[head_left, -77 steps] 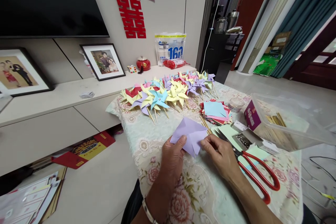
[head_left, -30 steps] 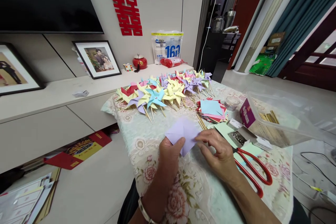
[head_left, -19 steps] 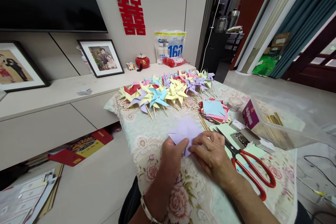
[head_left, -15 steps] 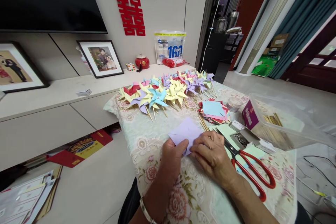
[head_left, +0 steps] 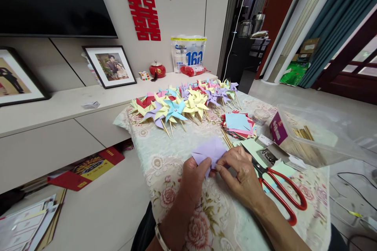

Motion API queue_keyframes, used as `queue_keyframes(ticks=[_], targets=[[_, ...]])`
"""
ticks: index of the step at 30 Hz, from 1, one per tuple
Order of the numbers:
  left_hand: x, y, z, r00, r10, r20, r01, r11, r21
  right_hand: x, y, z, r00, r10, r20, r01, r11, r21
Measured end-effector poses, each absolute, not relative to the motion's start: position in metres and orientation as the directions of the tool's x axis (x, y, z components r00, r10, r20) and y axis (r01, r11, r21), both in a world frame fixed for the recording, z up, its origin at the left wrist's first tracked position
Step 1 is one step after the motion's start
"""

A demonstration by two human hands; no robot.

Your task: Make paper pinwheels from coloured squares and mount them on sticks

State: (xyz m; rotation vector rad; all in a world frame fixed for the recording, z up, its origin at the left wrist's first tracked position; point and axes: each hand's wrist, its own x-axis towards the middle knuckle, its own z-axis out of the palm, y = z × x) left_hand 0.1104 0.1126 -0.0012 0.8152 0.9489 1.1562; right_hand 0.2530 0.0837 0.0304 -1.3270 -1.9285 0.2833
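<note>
While both hands meet over the near middle of the table [head_left: 153, 153], they pinch one lilac paper [head_left: 209, 151] between them. The left hand [head_left: 193, 178] has its thumb pressed on top of the paper's near edge, the other fingers curled under and mostly hidden. The right hand [head_left: 241, 176] is closed to a pinch at the fingertips, thumb and forefinger nipping the paper's near corner just beside the left thumb. The paper is folded (its flaps stand up a little, pinwheel fashion) and sits just above the flowered cloth; whether its far edge touches the cloth cannot be told.

Just right of the right hand lie red scissors [head_left: 279, 192], blades pointing away and partly hidden behind the fingers. Beyond them sits a small open tin of pins [head_left: 266, 156]. Thin sticks [head_left: 226, 138] lie just past the paper, and beside those a stack of coloured squares [head_left: 238, 124], a blue one on top. A small round tub [head_left: 260, 115] stands behind the stack. Farther right, a clear box [head_left: 318, 133] holds more sticks, with a purple carton [head_left: 277, 128] at its near end.

Along the table's far edge a row of finished pinwheels [head_left: 182, 104] lies spread, yellow, blue, lilac, pink and red, sticks pointing toward the person. Behind, a low shelf carries a framed photo [head_left: 109, 66].
</note>
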Motion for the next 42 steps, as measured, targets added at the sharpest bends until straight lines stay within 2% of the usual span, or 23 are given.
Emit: queue_keyframes(ticks=[11, 25, 34, 37, 40, 42], targets=[[0.110, 0.111, 0.006, 0.098, 0.978, -0.182, -0.223, 0.200, 0.954, 0.254, 0.089, 0.026, -0.065, 0.925, 0.374, 0.729, 0.300, -0.615], [0.114, 0.114, -0.014, 0.040, 0.984, -0.172, -0.122, 0.175, 0.977, 0.256, 0.091, 0.024, -0.059, 0.948, 0.313, 0.732, 0.254, -0.632], [0.111, 0.114, -0.007, 0.031, 0.980, -0.194, -0.083, 0.196, 0.977, 0.253, 0.090, 0.023, -0.082, 0.931, 0.355, 0.731, 0.298, -0.614], [0.110, 0.114, 0.002, 0.051, 0.973, -0.225, -0.138, 0.230, 0.963, 0.256, 0.089, 0.024, -0.059, 0.900, 0.433, 0.709, 0.343, -0.616], [0.104, 0.114, 0.011, 0.106, 0.962, -0.252, -0.182, 0.268, 0.946, 0.263, 0.090, 0.023, 0.069, 0.860, 0.505, 0.633, 0.354, -0.689], [0.098, 0.114, 0.017, 0.188, 0.949, -0.254, -0.161, 0.285, 0.945, 0.268, 0.092, 0.020, 0.179, 0.885, 0.430, 0.472, 0.306, -0.826]])
